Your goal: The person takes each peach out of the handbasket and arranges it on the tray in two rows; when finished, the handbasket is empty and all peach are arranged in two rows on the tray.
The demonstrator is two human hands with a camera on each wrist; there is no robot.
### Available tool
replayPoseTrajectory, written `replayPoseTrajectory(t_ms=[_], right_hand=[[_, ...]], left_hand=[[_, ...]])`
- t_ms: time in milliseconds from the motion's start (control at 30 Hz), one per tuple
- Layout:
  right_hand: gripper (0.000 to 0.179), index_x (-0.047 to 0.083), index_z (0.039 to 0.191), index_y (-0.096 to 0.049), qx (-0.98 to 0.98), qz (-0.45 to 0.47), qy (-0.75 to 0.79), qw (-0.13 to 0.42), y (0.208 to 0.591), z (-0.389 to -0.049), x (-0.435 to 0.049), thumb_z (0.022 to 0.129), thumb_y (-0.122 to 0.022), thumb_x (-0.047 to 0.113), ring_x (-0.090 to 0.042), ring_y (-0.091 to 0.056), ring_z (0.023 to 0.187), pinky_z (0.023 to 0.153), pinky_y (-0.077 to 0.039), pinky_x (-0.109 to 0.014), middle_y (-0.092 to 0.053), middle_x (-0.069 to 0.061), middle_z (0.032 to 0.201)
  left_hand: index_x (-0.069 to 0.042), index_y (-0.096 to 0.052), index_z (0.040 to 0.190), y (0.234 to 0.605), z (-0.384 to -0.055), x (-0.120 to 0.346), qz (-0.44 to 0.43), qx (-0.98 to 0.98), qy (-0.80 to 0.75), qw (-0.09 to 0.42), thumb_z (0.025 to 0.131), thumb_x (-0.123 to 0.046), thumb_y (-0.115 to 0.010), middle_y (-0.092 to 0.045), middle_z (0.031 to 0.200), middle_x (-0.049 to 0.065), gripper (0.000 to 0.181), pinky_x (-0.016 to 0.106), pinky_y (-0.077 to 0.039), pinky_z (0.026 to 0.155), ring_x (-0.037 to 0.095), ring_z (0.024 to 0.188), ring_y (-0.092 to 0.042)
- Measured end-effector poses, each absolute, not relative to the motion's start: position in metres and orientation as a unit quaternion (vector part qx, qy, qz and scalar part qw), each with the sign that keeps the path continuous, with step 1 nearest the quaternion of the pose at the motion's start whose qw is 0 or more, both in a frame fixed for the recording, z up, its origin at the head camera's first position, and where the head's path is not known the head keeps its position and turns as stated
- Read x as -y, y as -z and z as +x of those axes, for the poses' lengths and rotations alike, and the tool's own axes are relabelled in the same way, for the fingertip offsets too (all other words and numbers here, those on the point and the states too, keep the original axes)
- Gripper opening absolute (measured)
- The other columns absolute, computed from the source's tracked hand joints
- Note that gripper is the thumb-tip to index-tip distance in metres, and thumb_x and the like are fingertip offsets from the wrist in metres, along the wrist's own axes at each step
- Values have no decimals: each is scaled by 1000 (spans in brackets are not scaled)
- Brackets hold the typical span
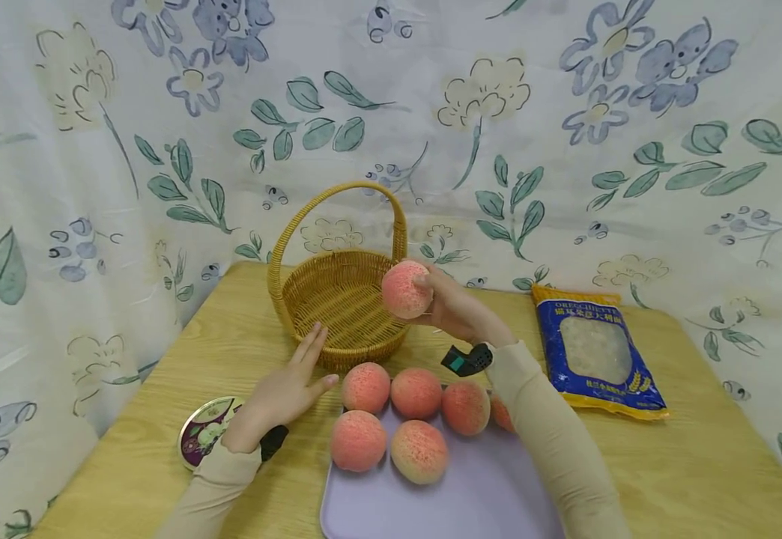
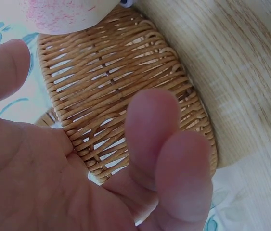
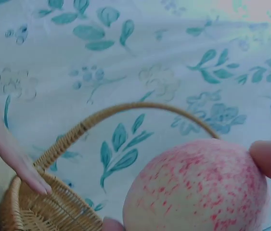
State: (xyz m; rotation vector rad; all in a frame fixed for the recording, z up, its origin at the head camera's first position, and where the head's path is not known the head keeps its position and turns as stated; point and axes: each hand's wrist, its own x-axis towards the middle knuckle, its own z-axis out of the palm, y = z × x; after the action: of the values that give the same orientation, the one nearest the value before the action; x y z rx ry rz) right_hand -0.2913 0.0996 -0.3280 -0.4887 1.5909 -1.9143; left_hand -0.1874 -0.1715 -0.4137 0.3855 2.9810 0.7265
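Note:
A pink peach (image 1: 407, 290) is held by my right hand (image 1: 455, 303), its thumb across the fruit, in front of the wicker basket's right rim. The right wrist view shows the same peach (image 3: 198, 187) large and close, speckled red on cream. My left hand (image 1: 286, 393) has its fingers extended at the near left rim of the basket (image 1: 344, 352); whether they press on it I cannot tell. In the left wrist view its fingers (image 2: 152, 130) stand before the woven side. No fruit shows inside the basket. Several more peaches (image 1: 419, 451) sit on a lilac tray (image 1: 445, 501).
A round tin or lid (image 1: 195, 438) with a purple label lies left, partly under my left wrist. At the right lies a blue and yellow pasta bag (image 1: 596, 352). The tall basket handle (image 1: 337, 189) arches over the basket. A flowered curtain (image 1: 431, 150) hangs behind the wooden table (image 1: 708, 464).

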Motion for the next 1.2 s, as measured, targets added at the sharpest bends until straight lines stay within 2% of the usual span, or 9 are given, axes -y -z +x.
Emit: replayPoseTrajectory(t_ms=[100, 233, 367, 467, 567, 700, 833, 1067, 1200], right_hand=[[55, 21, 154, -16, -562, -191, 743, 308, 331, -277, -116, 101, -30, 23, -19, -57, 114, 104, -45, -48, -39, -9, 141], [43, 21, 145, -30, -506, -173, 785, 312, 339, -252, -140, 103, -28, 27, -17, -60, 110, 96, -52, -41, -48, -2, 131], [37, 23, 137, -43, -459, -184, 809, 318, 354, -229, -166, 105, -25, 29, -17, -60, 110, 95, -52, -41, -55, 0, 126], [38, 26, 136, -49, -442, -196, 812, 327, 366, -209, -184, 106, -26, 31, -13, -57, 112, 97, -49, -34, -57, 3, 125], [37, 31, 138, -46, -459, -206, 796, 338, 377, -191, -197, 105, -31, 35, -9, -55, 118, 99, -46, -31, -57, 8, 129], [46, 33, 145, -36, -516, -205, 766, 323, 387, -179, -200, 101, -46, 40, -10, -53, 123, 101, -46, -34, -55, 9, 134], [55, 26, 142, -40, -596, -186, 740, 252, 397, -175, -198, 92, -64, 28, -11, -56, 117, 94, -51, -31, -53, 4, 131], [73, 5, 143, -37, -736, -148, 635, 182, 414, -158, -204, 82, -73, 22, -17, -52, 115, 90, -50, -30, -35, -21, 144], [67, 5, 137, -44, -780, -168, 585, 145, 421, -149, -208, 80, -75, 19, -14, -55, 112, 87, -50, -29, -43, -25, 139]], left_hand=[[-11, -3, 157, 414, -186, 176, 119, -965, -234, 25, 100, -41, -50, -3, 164, 14, 80, 41, -53, 61, 48, 118, -56], [-10, -4, 157, 414, -184, 178, 113, -966, -232, 27, 100, -41, -50, -4, 164, 15, 80, 39, -50, 57, 49, 110, -60], [-9, -5, 157, 414, -183, 178, 113, -965, -234, 27, 99, -41, -50, -4, 164, 17, 80, 36, -47, 52, 48, 104, -63], [-10, -5, 157, 415, -183, 177, 115, -965, -235, 27, 99, -44, -50, -5, 164, 17, 81, 33, -45, 50, 47, 100, -65], [-10, -4, 157, 415, -183, 178, 120, -964, -235, 29, 99, -45, -49, -5, 164, 17, 82, 35, -46, 51, 47, 100, -64], [-10, -4, 157, 414, -184, 180, 116, -966, -231, 17, 99, -41, -51, -6, 163, 17, 80, 41, -52, 58, 49, 109, -60], [-10, -4, 157, 415, -187, 178, 119, -967, -225, 11, 99, -43, -50, -6, 164, 16, 81, 39, -50, 54, 48, 108, -61], [-11, -3, 157, 417, -188, 171, 127, -965, -229, 21, 99, -42, -49, -3, 164, 15, 81, 32, -46, 50, 49, 111, -59], [-12, -2, 157, 415, -188, 169, 132, -964, -230, 15, 100, -40, -50, -3, 164, 15, 80, 33, -46, 50, 50, 111, -59]])
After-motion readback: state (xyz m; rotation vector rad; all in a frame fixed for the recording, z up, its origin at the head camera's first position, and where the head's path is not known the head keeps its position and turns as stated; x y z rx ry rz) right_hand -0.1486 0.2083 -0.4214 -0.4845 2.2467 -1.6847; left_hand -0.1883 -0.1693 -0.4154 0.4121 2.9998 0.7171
